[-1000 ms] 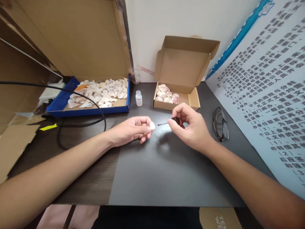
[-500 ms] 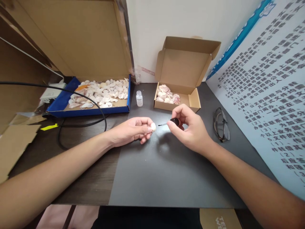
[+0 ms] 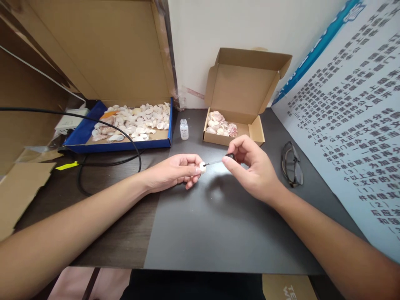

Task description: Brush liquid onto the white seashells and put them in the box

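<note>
Between thumb and fingers, my left hand (image 3: 183, 171) pinches a small white seashell (image 3: 203, 168). My right hand (image 3: 251, 168) grips the black cap of a thin brush (image 3: 230, 157), whose dark tip meets the shell. Behind the hands stands a small uncapped bottle (image 3: 184, 130) with a white label, upright on the table. To its left, a blue-sided box (image 3: 125, 146) holds many white shells (image 3: 146, 118). On its right is an open cardboard box (image 3: 215, 138) with several pinkish and white shells (image 3: 221, 124) in its left part.
Dark folded glasses (image 3: 291, 164) lie to the right, beside a large printed sheet (image 3: 346, 125). A black cable (image 3: 109, 121) loops across the left side near a yellow tag (image 3: 67, 166). Cardboard pieces (image 3: 26, 191) sit at the far left. A grey mat (image 3: 218, 237) covers the table's front.
The brush tip has moved left and now touches the shell, which was apart from it before. The shell has turned slightly in my left hand. The view has shifted a little.
</note>
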Motion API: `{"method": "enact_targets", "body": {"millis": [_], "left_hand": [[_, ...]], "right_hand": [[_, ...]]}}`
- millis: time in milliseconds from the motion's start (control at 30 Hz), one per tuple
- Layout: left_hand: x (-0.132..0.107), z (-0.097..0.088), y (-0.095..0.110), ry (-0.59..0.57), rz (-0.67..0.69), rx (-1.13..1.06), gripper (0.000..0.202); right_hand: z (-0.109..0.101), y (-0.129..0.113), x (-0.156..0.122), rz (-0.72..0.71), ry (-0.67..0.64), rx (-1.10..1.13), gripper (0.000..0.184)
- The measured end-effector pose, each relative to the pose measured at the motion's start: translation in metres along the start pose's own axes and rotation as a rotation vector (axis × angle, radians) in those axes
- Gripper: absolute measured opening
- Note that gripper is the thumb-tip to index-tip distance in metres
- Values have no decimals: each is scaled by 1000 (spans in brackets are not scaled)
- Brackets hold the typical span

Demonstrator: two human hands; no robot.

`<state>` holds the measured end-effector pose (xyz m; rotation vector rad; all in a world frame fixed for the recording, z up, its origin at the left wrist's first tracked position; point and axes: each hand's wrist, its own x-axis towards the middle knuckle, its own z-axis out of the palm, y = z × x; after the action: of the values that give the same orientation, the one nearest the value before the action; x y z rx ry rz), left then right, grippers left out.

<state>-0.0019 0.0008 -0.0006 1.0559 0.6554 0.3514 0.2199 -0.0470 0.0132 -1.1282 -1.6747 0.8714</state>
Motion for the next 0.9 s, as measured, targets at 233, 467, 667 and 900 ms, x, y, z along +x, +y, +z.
{"method": "enact_targets", "body": {"millis": [233,467,667,900], "left_hand": [[0,0,1,-6,11,-5,23],[0,2,1,8,3,8,25],[0,1,1,4,6,10,23],[0,1,1,-3,3,11,23]], "right_hand": [[1,2,1,34,-11,24,16],[3,-1,0,23,-15,46,16],[2,2,2,43,38,-26,17],[1,1,2,38,-1,31,18]]}}
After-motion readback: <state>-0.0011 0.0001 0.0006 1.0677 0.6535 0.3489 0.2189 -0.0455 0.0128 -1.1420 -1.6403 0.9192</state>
